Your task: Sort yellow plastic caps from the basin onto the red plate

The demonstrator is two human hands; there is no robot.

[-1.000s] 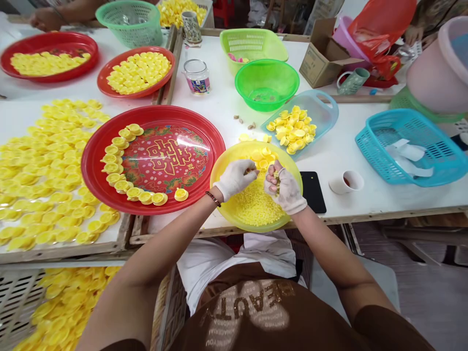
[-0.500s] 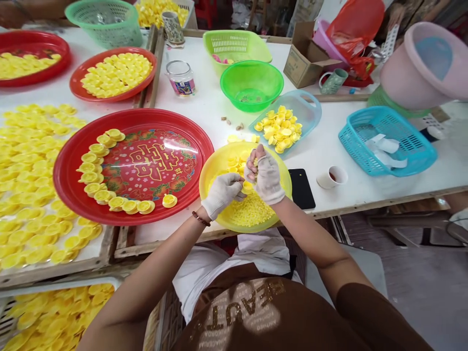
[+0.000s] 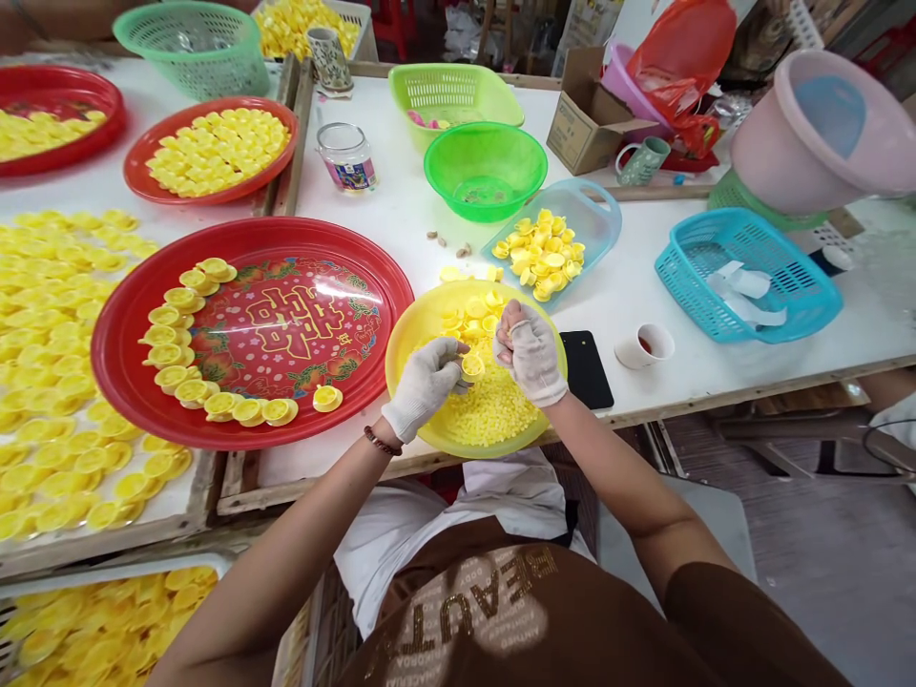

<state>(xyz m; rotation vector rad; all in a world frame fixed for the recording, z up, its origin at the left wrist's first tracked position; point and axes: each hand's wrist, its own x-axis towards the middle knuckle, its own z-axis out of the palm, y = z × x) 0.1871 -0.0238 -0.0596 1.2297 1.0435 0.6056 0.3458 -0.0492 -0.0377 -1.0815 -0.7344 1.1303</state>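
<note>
My left hand (image 3: 427, 382), in a white glove with bare fingertips, pinches a small yellow toy cup (image 3: 473, 366) over a yellow bowl (image 3: 398, 336). Just to the right, my right hand (image 3: 528, 353) is gloved too, with its fingers curled closed; what they hold, if anything, is hidden. Inside the bowl are many tiny yellow pieces (image 3: 487, 412) and, toward the back, more small yellow cups (image 3: 472, 320). On the left, a large red tray (image 3: 358, 248) carries a curved row of yellow cup-and-saucer pieces (image 3: 166, 355), plus a single one (image 3: 327, 398) nearer the bowl.
Behind the bowl, a clear blue scoop tray (image 3: 607, 215) holds yellow cups. A black phone (image 3: 587, 370), a paper cup of dark drink (image 3: 645, 345) and a blue basket (image 3: 744, 329) lie rightward. A green bowl (image 3: 487, 172) and a jar (image 3: 346, 157) stand behind. Yellow pieces (image 3: 57, 353) cover the left table.
My hands have drawn slightly apart, the right one shifting a little right and down. The yellow cup in my left fingers now shows more fully. The whole view has shifted slightly.
</note>
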